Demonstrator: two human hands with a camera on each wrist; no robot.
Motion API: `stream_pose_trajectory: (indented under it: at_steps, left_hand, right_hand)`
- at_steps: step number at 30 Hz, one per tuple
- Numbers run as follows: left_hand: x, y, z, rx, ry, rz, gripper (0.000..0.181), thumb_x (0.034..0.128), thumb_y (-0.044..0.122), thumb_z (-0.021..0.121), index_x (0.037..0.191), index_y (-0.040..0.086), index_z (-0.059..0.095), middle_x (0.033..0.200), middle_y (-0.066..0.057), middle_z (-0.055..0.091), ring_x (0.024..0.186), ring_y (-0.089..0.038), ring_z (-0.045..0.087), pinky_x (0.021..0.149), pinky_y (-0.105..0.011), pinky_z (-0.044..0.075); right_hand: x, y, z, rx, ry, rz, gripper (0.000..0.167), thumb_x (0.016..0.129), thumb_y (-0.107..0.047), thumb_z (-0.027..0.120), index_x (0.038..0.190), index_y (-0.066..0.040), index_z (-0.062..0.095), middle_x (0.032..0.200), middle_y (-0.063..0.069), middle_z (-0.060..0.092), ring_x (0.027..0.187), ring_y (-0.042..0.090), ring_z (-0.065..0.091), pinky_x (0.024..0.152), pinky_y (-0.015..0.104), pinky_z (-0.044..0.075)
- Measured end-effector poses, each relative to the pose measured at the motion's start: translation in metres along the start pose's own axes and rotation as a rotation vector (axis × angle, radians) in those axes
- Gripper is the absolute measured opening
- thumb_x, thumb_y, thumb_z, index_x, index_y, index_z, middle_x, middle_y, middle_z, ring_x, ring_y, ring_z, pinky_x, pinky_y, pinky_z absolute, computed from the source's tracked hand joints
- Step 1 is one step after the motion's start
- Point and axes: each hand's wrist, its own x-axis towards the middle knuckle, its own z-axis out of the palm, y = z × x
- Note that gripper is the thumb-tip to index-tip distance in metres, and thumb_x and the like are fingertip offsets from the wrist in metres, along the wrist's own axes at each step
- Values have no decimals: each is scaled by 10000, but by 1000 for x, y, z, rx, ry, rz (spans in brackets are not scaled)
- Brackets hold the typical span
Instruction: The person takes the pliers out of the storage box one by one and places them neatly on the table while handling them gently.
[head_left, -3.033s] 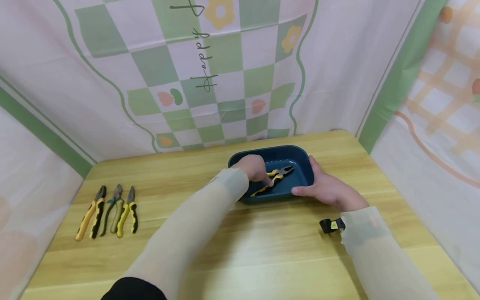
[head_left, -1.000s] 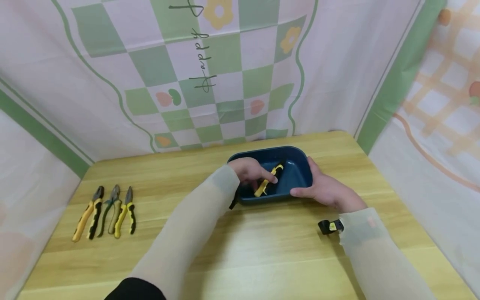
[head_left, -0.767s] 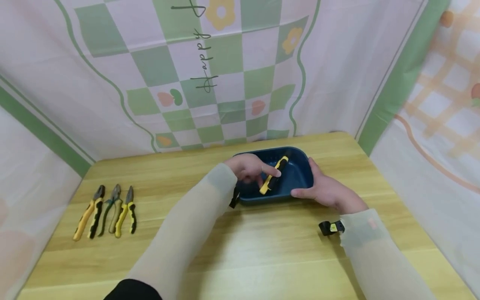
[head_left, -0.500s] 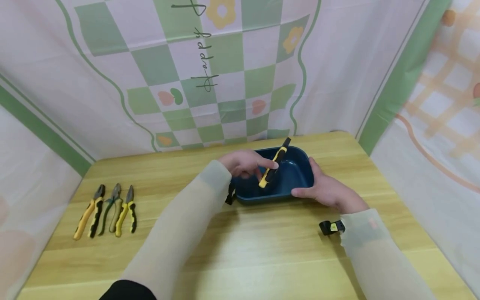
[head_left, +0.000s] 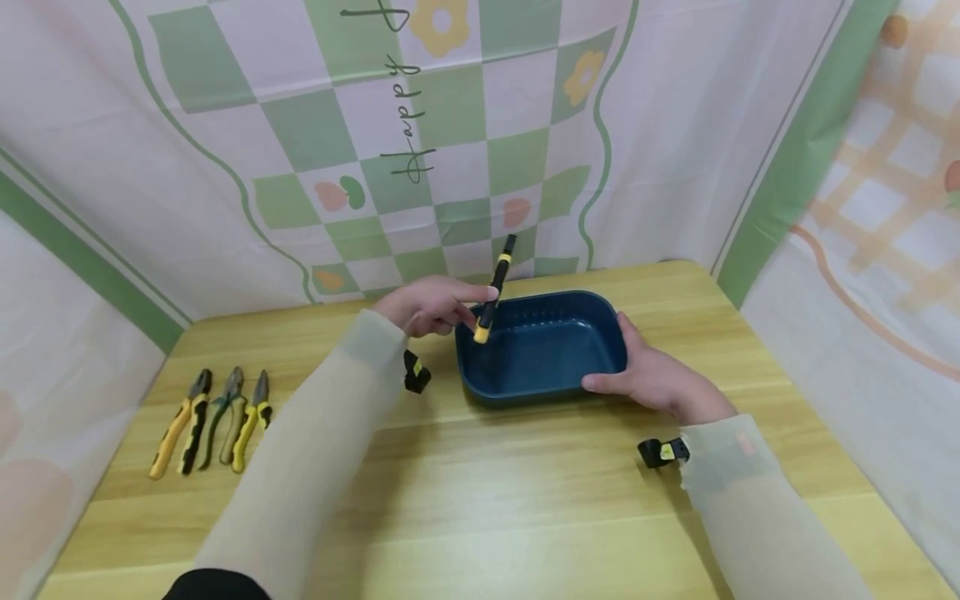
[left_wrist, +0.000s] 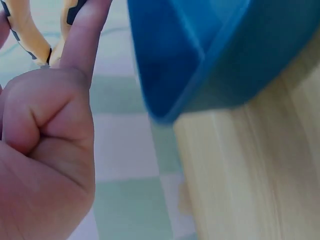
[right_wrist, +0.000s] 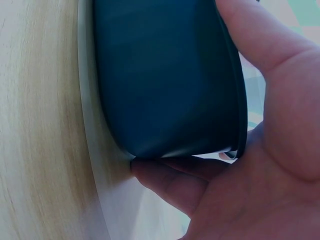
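Observation:
My left hand [head_left: 431, 306] holds a pair of pliers [head_left: 495, 292] with yellow and black handles. The pliers are raised and tilted above the left end of a dark blue rectangular basin [head_left: 551, 358], dark jaw end pointing up and away. In the left wrist view, the yellow-orange handles of the pliers [left_wrist: 25, 27] spread beside the fingers; their head is hidden there. At the basin's right end, my right hand [head_left: 663, 379] grips the rim and wall, thumb on the near side. The right wrist view shows those fingers against the basin's outer wall [right_wrist: 165, 80].
Three more pliers lie side by side at the table's left: orange and black [head_left: 180, 425], green [head_left: 225, 417], and yellow and black [head_left: 251, 421], the last partly behind the left sleeve. A patterned curtain [head_left: 420, 167] stands along the table's far edge [head_left: 360, 310].
The pliers lay in the basin at first. My left hand has taken hold of them, lifted them out and moved left. My right hand has stayed on the basin.

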Motion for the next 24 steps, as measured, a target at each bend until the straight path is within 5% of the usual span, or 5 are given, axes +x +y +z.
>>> stream_pose_trajectory:
  at_steps: [12, 24]
  left_hand:
    - [-35, -36, -54, 13, 121, -33, 553, 940, 454, 680, 1307, 62, 546, 961, -162, 680, 440, -76, 328, 437, -209, 260]
    - [-71, -95, -100, 167, 235, -311, 673, 905, 482, 711, 1320, -16, 532, 1024, -193, 691, 435, -29, 299, 427, -187, 286]
  right_hand:
    - [-1, 1, 1, 1, 3, 0, 1302, 828, -585, 747, 1524, -226, -294, 1610, 279, -74, 1427, 527, 91, 1093, 666, 147]
    - [-2, 1, 2, 0, 12, -3, 1295, 835, -571, 748, 1528, -216, -286, 1603, 303, -35, 1414, 540, 128, 1083, 674, 170]
